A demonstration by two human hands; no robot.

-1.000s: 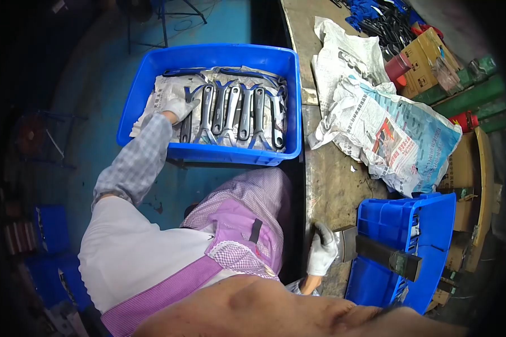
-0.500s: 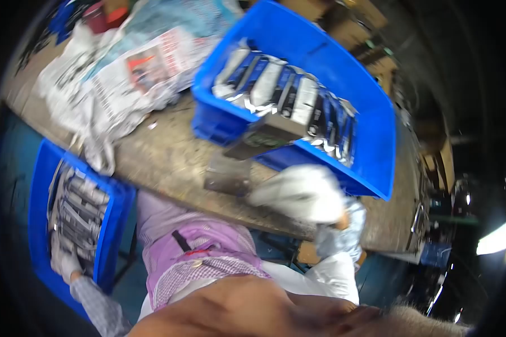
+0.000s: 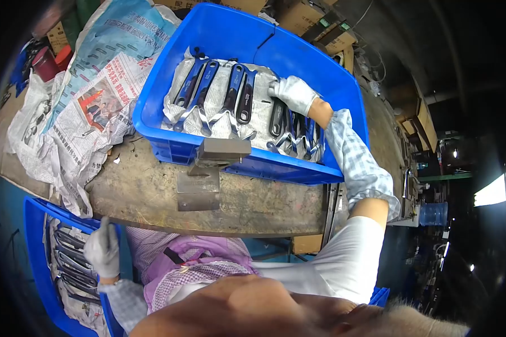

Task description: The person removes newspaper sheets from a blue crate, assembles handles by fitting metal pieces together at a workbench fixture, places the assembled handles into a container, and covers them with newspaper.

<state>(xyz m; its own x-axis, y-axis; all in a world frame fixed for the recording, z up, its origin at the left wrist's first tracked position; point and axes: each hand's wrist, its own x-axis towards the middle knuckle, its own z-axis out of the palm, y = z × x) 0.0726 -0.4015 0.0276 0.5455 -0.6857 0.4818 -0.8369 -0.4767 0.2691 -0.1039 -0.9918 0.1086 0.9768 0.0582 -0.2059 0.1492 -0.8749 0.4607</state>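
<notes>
My right hand [image 3: 294, 94], in a white glove, reaches into the large blue bin [image 3: 247, 31] on the table. Its fingers curl over the upper end of a black-handled wrench [image 3: 276, 118], whose head is hidden. Similar wrenches [image 3: 207, 84] with blue or black handles and end holes lie in a row, bedded in newspaper [image 3: 222, 92]. Down at the left, my gloved left hand [image 3: 102, 250] is raised by the inner rim of a second blue bin [image 3: 32, 247]. Its fingers are blurred. In that bin, several metallic tools [image 3: 76, 264] lie on newspaper.
A metal block on a stand [image 3: 222, 150] rises from the worn table [image 3: 264, 208], just before the large bin. Crumpled newspaper sheets [image 3: 104, 101] cover the table's left part. Cardboard boxes [image 3: 303, 19] stand behind the bin, and a red container [image 3: 44, 63] at the far left.
My right hand has moved from the table's front edge up into the large bin. My left hand has risen out of the lower bin to its rim. The view has shifted.
</notes>
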